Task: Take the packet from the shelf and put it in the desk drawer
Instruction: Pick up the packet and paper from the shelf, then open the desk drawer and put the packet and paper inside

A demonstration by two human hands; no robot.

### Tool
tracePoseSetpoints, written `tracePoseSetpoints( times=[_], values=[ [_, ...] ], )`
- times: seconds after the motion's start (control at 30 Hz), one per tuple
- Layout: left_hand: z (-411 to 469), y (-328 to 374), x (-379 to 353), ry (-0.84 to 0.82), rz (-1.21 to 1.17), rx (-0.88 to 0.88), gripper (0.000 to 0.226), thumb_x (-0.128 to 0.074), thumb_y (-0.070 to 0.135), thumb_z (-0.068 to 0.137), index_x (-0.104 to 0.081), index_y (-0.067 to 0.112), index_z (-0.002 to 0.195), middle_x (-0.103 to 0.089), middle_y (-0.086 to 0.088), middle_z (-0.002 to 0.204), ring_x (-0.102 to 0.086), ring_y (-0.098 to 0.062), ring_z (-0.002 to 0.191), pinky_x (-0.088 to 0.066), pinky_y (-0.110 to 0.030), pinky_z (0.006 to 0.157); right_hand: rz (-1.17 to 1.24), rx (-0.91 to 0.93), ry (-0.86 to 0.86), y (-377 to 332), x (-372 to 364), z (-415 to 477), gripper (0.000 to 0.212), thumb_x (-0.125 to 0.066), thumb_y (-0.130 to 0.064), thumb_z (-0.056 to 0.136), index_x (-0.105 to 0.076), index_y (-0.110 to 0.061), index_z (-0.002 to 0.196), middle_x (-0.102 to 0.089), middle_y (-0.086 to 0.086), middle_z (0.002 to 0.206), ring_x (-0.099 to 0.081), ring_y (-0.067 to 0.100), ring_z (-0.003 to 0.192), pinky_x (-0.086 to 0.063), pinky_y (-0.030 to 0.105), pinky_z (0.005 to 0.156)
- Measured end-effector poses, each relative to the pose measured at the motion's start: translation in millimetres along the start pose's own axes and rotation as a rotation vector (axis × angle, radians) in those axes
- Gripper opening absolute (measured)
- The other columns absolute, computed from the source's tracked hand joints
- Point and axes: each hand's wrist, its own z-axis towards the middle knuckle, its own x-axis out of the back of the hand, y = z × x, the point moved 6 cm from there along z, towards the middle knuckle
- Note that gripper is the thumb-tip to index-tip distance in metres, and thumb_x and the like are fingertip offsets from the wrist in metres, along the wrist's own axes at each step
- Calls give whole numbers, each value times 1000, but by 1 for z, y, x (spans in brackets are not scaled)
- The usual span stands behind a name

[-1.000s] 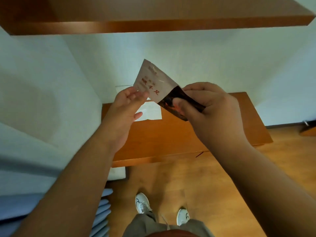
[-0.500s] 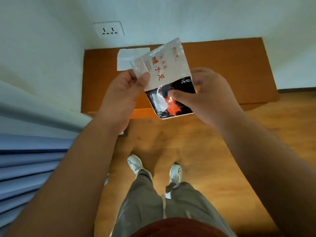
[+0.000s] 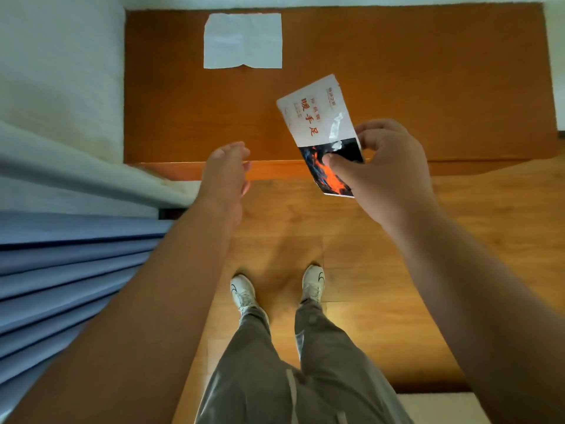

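Grey trousers [image 3: 269,368] and white shoes [image 3: 243,290] sit nearest the camera, planted on a warm wooden floor [image 3: 382,270] with a soft sheen. To the left hang blue pleated folds of fabric [image 3: 61,270], with a paler cloth draped above them.

Further out, the right hand [image 3: 388,169] pinches the packet [image 3: 321,133] by its lower, dark-printed end, thumb on the front face and fingers curled behind. The packet is held in the air above the front edge of the surface [image 3: 428,87], touching nothing else. It is a flat, glossy film pouch, white at the top with red characters, black and orange flame print below; a glare streak and slight buckle suggest thin, crinkly, slippery plastic. It looks light and flexible rather than fragile, so a firm pinch near an edge seam, as here, should hold it; a loose grip could let it slide out.

The left hand [image 3: 227,169] is empty, fingers loosely extended and slightly apart, reaching toward the front edge of the surface, probably for the drawer [image 3: 275,170], whose front shows only as a narrow orange-brown strip. No handle is visible.

Farthest away, on the smooth brown laminate top, lies a creased white sheet of paper [image 3: 243,41] near the white wall [image 3: 61,71].
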Motion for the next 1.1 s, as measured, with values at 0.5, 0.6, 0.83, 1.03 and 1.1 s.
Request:
tracePoseSetpoints(
  times=[0.5,0.6,0.83,1.03,1.1],
  values=[
    [85,-93,-15,296,-752,324,24,-48,9,94,-65,14,110,-70,-9,106,-72,-20,89,-61,-35,59,-20,-53,-17,29,-74,2,14,-74,-31,83,-75,-18,88,-54,-15,114,-58,17,110,-53,33,71],
    [89,-110,-25,256,-803,434,21,-48,8,97,-61,10,113,-64,-9,117,-67,-25,98,-58,-47,70,-32,-32,-1,31,-81,0,11,-74,-30,83,-71,-20,85,-52,-14,113,-58,17,110,-46,30,70],
    [115,-121,-28,160,-759,480,35,-43,-9,81,-61,6,106,-61,-14,119,-57,-29,101,-47,-54,66,-42,30,6,32,-96,-6,14,-74,-29,82,-62,-23,80,-54,-11,112,-60,19,110,-45,32,77],
    [128,-137,-33,100,-710,466,37,-49,-1,55,-59,10,88,-66,-9,114,-59,-26,105,-47,-51,70,-70,51,12,38,-101,-10,10,-75,-30,83,-67,-22,84,-61,-6,117,-58,20,111,-50,41,83],
    [132,-143,-36,78,-677,453,30,-50,0,55,-54,14,80,-66,-9,111,-60,-25,104,-45,-48,68,-75,65,29,38,-101,-12,16,-75,-28,84,-59,-27,80,-62,-5,118,-58,21,112,-50,44,85]
  ],
)
